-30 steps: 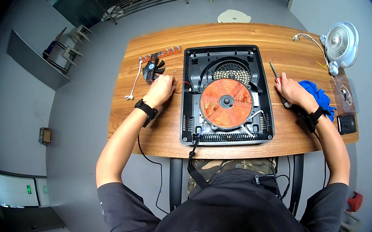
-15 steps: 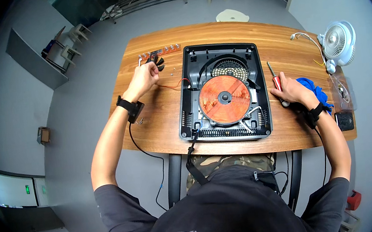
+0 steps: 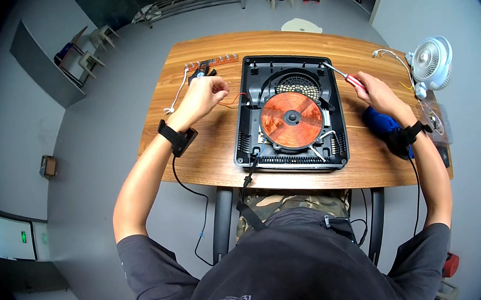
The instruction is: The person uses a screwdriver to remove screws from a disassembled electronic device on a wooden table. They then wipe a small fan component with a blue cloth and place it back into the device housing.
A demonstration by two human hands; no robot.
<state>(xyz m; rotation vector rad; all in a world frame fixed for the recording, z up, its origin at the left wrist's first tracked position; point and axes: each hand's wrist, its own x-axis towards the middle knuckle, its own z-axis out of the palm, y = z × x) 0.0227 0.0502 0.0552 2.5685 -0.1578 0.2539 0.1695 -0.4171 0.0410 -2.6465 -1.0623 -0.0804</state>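
Observation:
An open black induction-cooker housing (image 3: pixel 241 126) with a round copper coil (image 3: pixel 280 110) and a vent grille (image 3: pixel 298 84) lies on the wooden table (image 3: pixel 184 167). My right hand (image 3: pixel 378 91) grips a red-handled screwdriver (image 3: pixel 355 81), its tip over the housing's back right corner. My left hand (image 3: pixel 203 98) is closed at the housing's left, just in front of a black fan (image 3: pixel 210 72); what is between its fingertips cannot be made out. Behind lies an orange circuit strip (image 3: pixel 220 59) with a white lead (image 3: pixel 179 92); red wires (image 3: pixel 235 99) run to the housing.
A white desk fan (image 3: pixel 427 61) with cables stands at the table's right, near a blue cloth (image 3: pixel 378 124) and a clear plastic tray (image 3: pixel 438 123). Stools (image 3: pixel 300 25), a metal rack (image 3: pixel 190 3) and a cardboard box (image 3: pixel 48 165) are around the room.
My right hand has lifted the screwdriver from the table's right side, bringing its tip over the housing's back corner. My left hand has moved up toward the black fan.

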